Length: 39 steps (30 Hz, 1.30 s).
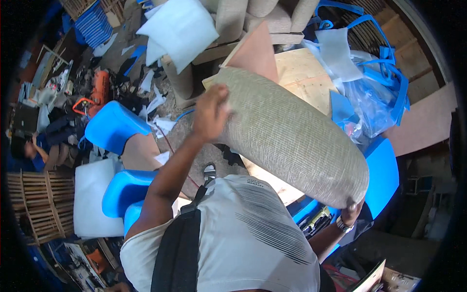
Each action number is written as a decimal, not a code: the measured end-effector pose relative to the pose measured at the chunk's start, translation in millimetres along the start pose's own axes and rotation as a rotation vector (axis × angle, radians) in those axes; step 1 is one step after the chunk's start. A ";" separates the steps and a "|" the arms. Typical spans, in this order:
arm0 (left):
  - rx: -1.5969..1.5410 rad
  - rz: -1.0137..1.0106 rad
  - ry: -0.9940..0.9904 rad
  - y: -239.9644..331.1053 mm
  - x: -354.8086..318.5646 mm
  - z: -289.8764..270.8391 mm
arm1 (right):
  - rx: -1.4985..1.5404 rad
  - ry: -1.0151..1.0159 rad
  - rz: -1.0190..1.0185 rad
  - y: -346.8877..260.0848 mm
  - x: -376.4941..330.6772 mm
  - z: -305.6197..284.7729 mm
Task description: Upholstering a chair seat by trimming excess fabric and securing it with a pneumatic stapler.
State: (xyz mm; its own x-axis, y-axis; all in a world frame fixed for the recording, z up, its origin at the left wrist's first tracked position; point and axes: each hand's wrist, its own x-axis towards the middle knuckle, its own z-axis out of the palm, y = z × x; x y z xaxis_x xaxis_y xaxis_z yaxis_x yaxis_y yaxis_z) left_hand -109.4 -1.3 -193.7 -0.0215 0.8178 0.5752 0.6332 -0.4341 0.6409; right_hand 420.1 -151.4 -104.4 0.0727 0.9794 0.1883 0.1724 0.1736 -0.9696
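A long, padded cushion (292, 138) in ribbed beige-grey fabric lies slantwise before me, its far end up and to the left. My right hand (351, 212) grips the near right end from below, thumb pressed on the fabric and the other fingers hidden underneath. Beside the far left end is my left hand (211, 114), slightly blurred, with its fingers apart and nothing in them. Whether it touches the fabric, I cannot tell. Under the cushion shows a pale plywood board (304, 78), and a triangular wood piece (255, 53) stands behind it.
Blue curved seat shells (116, 129) stand at left, near a white foam block (97, 202) and an orange tank (99, 86). Upholstered pieces (267, 19) and white padding sheets (180, 31) are piled at the back. Clear plastic wrap (369, 109) lies at right. Another person (36, 153) sits far left.
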 end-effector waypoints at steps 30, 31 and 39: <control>-0.342 -0.498 -0.129 -6.4 -6.2 5.4 | -0.265 -0.895 -0.425 -61.7 107.2 133.1; -0.655 -0.547 -0.053 5.9 -5.9 15.8 | -0.269 -0.930 -0.321 -35.8 106.4 119.0; -0.382 -0.440 -0.095 20.3 27.8 10.4 | -0.319 -0.504 1.170 167.2 75.9 17.5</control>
State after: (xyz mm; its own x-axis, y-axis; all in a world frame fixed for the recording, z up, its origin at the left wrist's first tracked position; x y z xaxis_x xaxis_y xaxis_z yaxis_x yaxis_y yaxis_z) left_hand -89.1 16.6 -170.1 -0.1387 0.9743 0.1773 0.2563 -0.1376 0.9568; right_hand 437.2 -46.2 -254.9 -0.0235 0.4761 -0.8791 0.4864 -0.7628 -0.4262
